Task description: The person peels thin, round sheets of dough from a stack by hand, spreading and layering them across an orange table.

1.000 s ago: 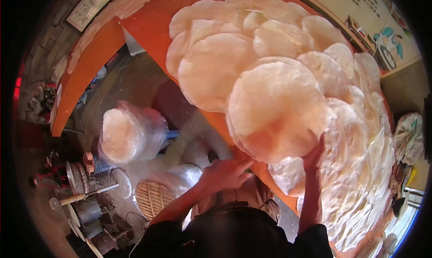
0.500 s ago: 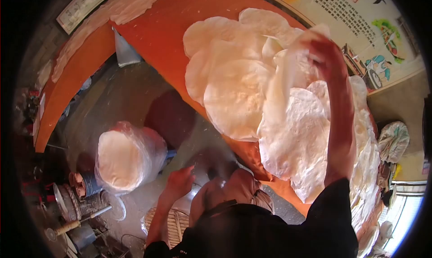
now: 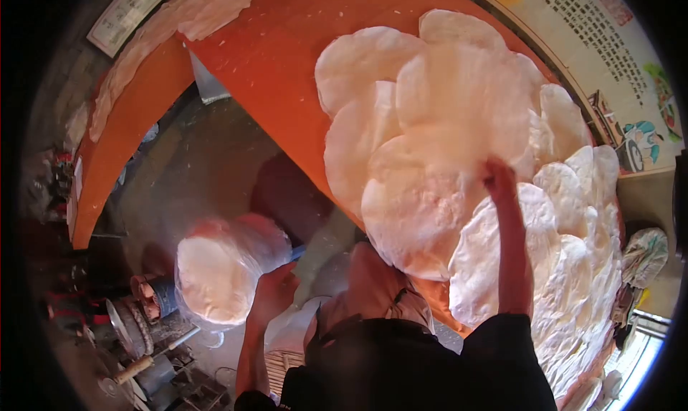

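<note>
My right hand [image 3: 499, 179] is closed on the edge of a thin round flatbread [image 3: 462, 106], which is blurred by motion. The sheet stretches up and left from my fingers, over other pale flatbreads [image 3: 423, 228] that overlap on the orange surface [image 3: 287, 74]. Away to the lower left, my left hand [image 3: 276, 290] hangs with its fingers curled in, and I see nothing in it. Beside that hand stands a stack of round flatbreads [image 3: 215, 278] wrapped in clear plastic.
More flatbreads [image 3: 573, 296] cover the right side, and others [image 3: 165, 42] lie along the far left strip. A wall poster [image 3: 602, 38] hangs at the upper right. Round metal and wooden gear [image 3: 129, 328] crowds the lower left. A slatted round thing [image 3: 283, 368] is near my left arm.
My right hand has come down and toward me. The flatbread that hung bunched from it is now spread over the others. My view has shifted slightly, and my left hand stays low.
</note>
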### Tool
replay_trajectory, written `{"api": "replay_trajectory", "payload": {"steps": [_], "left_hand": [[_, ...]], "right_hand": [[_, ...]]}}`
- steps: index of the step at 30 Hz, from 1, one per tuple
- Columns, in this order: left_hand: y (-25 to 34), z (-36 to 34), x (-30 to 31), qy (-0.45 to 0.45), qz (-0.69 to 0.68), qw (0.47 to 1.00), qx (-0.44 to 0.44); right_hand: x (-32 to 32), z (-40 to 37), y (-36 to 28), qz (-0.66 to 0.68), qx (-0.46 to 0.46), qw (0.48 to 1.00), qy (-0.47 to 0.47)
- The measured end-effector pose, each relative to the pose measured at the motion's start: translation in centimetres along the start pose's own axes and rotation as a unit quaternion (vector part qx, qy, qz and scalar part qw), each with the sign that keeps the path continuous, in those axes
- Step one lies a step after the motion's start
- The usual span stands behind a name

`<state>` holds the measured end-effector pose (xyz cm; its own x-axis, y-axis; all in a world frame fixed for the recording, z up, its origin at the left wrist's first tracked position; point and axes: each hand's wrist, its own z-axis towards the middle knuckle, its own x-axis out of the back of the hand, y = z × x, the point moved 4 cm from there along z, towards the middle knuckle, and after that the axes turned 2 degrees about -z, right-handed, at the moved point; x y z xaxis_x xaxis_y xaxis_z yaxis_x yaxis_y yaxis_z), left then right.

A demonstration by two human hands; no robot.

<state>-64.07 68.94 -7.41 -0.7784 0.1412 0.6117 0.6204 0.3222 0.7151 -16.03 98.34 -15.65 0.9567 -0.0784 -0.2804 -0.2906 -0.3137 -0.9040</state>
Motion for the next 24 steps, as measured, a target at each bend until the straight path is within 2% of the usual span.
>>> {"api": "replay_trajectory", "payload": {"steps": [1,2,4,6,9,12,15,16,17,18,19,20,21,22,23,24], "left_hand": [[0.4,2.0,0.7,0.003,0.001,1.0,-0.004],[1.0,4.2,1.1,0.002,0.001,1.0,-0.012],[2.5,9.2,1.5,0.003,0.02,0.999,-0.042],[4.5,14.2,2.1,0.009,0.049,0.992,-0.113],[4.1,21.1,1.2,-0.01,-0.23,0.973,0.012],[5.2,27.8,1.8,-0.011,-0.264,0.964,0.033],[6.6,33.7,3.1,0.05,-0.142,0.988,-0.037],[6.8,35.4,3.6,0.084,-0.105,0.989,-0.065],[7.0,37.0,4.0,0.117,-0.069,0.986,-0.094],[7.9,38.3,4.3,0.15,-0.035,0.98,-0.125],[8.6,39.3,4.6,0.166,0.004,0.977,-0.137],[8.6,40.6,4.5,0.156,0.042,0.976,-0.148],[7.9,41.8,4.5,0.148,0.079,0.973,-0.157],[7.3,42.8,4.5,0.141,0.117,0.969,-0.165],[6.9,43.3,4.5,0.154,0.118,0.964,-0.183],[6.4,43.7,4.5,0.155,0.088,0.968,-0.175]], "right_hand": [[0.0,-0.7,1.9,-0.022,-0.035,0.997,0.057],[-1.6,-1.8,1.6,-0.02,-0.024,0.999,0.023],[-3.2,-3.9,0.1,-0.052,-0.094,0.989,0.101],[-3.9,-4.7,-1.5,-0.045,-0.093,0.991,0.09],[-4.7,-6.7,-2.4,-0.025,-0.107,0.984,0.141],[-4.8,-9.9,-1.5,-0.013,-0.175,0.976,0.128],[-2.7,-11.9,-1.8,-0.152,-0.244,0.942,0.172],[0.0,-12.2,-1.6,-0.279,-0.25,0.897,0.236],[2.5,-11.9,-2.0,-0.399,-0.2,0.848,0.288],[2.6,-10.5,-4.5,-0.535,-0.096,0.773,0.328],[2.5,-10.0,-6.9,-0.579,-0.043,0.728,0.365],[0.7,-7.9,-9.6,-0.567,-0.029,0.736,0.369],[-2.2,-5.3,-11.9,-0.592,0.041,0.715,0.37],[-3.3,-2.3,-12.7,-0.571,0.14,0.745,0.316],[-5.1,1.5,-13.3,-0.567,0.154,0.747,0.31],[-7.4,5.2,-14.5,-0.624,0.216,0.704,0.261]]}}
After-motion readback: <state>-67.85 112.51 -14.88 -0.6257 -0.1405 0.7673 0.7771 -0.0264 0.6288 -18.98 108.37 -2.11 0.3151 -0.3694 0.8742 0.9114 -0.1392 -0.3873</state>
